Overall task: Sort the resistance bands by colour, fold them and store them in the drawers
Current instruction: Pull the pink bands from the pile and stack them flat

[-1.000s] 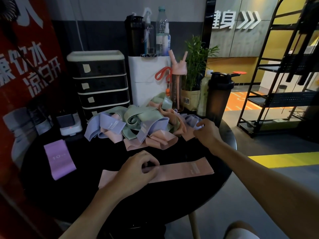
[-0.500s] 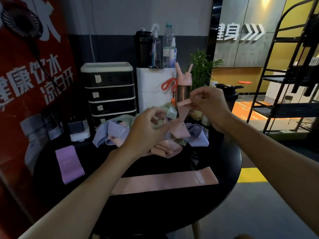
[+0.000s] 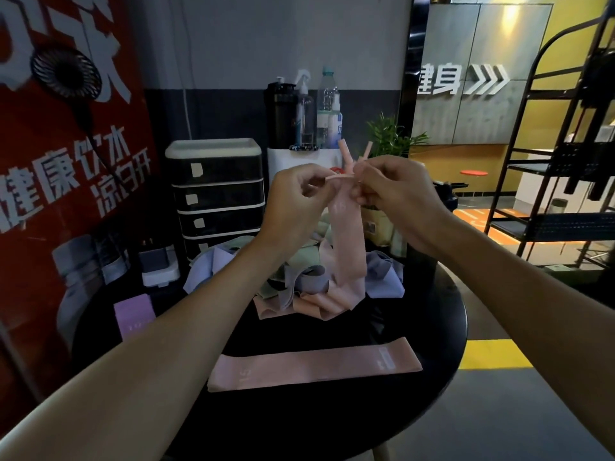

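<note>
While my left hand (image 3: 293,199) and right hand (image 3: 397,191) pinch a pink band (image 3: 349,247) by its top edge, it hangs down toward the pile (image 3: 309,284) on the surface (image 3: 299,427).

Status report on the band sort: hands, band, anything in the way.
Hands: left hand and right hand both pinch the pink band at its top end. Band hangs over the pile. Visible drawers closed.

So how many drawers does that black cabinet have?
4, stacked: top drawer, second drawer, third drawer, and bottom drawer, partly hidden behind the bands.
</note>
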